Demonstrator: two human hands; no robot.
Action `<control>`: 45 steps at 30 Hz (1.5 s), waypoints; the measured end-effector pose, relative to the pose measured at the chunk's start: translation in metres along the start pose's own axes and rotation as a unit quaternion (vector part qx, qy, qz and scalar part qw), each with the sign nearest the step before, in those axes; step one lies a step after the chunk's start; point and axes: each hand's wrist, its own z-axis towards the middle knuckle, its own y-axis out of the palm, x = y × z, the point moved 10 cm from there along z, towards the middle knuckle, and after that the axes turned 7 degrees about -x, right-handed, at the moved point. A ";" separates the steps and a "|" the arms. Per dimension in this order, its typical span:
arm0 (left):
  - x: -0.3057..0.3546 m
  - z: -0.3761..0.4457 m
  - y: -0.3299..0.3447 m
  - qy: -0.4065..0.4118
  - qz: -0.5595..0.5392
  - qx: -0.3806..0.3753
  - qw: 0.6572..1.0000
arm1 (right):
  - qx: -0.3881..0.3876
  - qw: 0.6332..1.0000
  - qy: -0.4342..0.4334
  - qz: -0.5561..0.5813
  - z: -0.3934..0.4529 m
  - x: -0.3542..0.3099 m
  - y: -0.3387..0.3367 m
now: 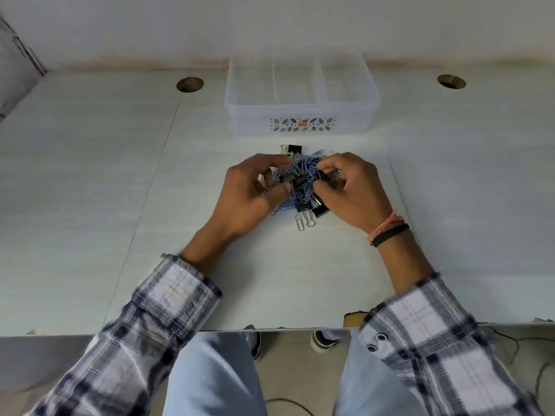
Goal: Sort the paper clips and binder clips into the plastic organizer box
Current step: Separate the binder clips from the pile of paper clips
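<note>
A mixed pile of blue paper clips (303, 166) and black binder clips (303, 205) lies on the white table (90, 175), in front of a clear plastic organizer box (301, 118) with two compartments, both seemingly without contents. My left hand (249, 196) pinches a black binder clip at the pile's left side. My right hand (351, 190) pinches another black binder clip at the pile's right side. A silver paper clip (299, 222) lies at the pile's near edge. My fingers hide part of the pile.
Two round cable holes (189, 84) (451, 81) sit in the table near the back wall. The table's front edge (285, 328) runs just above my knees. A wall stands close behind the box.
</note>
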 end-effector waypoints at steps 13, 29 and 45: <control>0.001 0.005 0.007 0.033 0.093 -0.018 0.995 | 0.017 0.999 0.042 -0.008 0.002 0.001 -0.002; -0.017 0.009 -0.027 -0.039 -0.283 0.078 0.955 | -0.005 1.000 0.019 -0.007 -0.001 -0.003 -0.006; 0.011 0.012 0.030 0.049 0.174 -0.017 0.983 | 0.060 0.998 0.016 0.010 -0.004 -0.007 -0.025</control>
